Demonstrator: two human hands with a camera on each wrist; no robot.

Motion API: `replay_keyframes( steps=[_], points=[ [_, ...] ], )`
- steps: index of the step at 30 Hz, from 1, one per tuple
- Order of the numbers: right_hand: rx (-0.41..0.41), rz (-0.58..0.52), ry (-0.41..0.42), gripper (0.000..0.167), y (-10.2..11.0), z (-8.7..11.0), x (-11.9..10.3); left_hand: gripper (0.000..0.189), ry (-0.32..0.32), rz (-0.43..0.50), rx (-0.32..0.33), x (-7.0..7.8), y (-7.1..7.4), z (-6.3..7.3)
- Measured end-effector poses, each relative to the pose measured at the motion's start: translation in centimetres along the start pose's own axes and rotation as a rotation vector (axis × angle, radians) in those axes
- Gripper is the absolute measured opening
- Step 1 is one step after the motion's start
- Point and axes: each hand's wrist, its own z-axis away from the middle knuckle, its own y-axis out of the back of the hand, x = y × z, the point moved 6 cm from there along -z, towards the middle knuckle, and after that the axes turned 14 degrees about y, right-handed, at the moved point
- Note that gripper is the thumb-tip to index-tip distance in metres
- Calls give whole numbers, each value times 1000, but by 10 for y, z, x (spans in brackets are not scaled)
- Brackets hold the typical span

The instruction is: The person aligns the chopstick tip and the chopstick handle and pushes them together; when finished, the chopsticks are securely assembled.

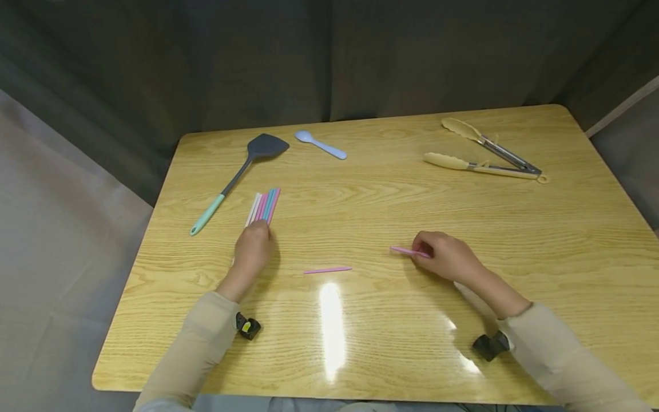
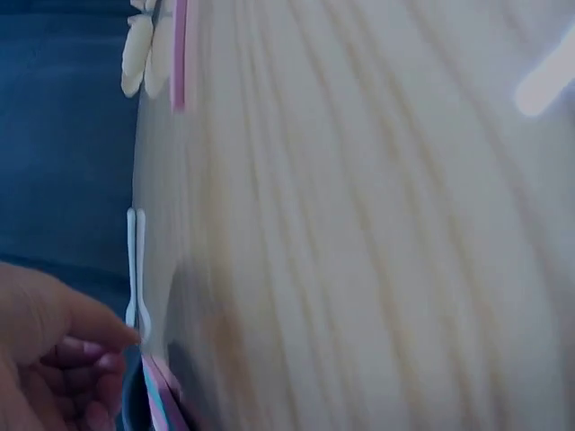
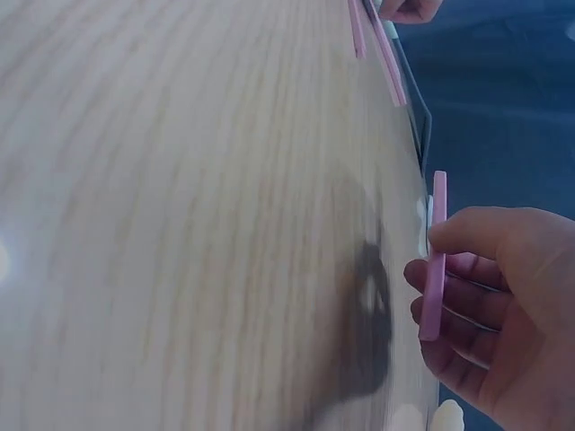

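Note:
My left hand [image 1: 252, 245] bends over the near end of a row of thin white, pink and blue sticks [image 1: 265, 205], thumb and fingertips at them. In the left wrist view the thumb [image 2: 99, 321] reaches the pink and blue edge, the other fingers curling in beside it. My right hand [image 1: 447, 258] pinches a short pink stick [image 3: 435, 278] between thumb and fingers, over the wood; its shadow falls on the tabletop. Another pink stick [image 1: 328, 270] lies by itself between my two hands.
Behind the row rests a dark spatula [image 1: 265, 146] with a mint handle. A light blue spoon [image 1: 321, 145] lies at the back of the wooden table [image 1: 360, 217]. Spread cream tongs [image 1: 484, 167] lie at the back right. Dark curtains hang beyond the table's rear edge.

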Motion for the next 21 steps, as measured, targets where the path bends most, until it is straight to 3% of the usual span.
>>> replay_keyframes(
  steps=[6, 10, 14, 21],
  points=[
    [22, -20, -12, 8, 5, -2, 2, 4, -216, 23, -92, 37, -4, 14],
    [41, -22, -30, 9, 8, -2, 3, 5, -436, 52, -167, 62, -10, 29],
    [52, -24, -59, 10, 11, -2, 4, 8, -625, 36, -186, 78, -17, 44],
    [66, -26, -85, 10, 15, -1, 2, 12, -723, -26, -156, 86, -27, 55]
  ],
)
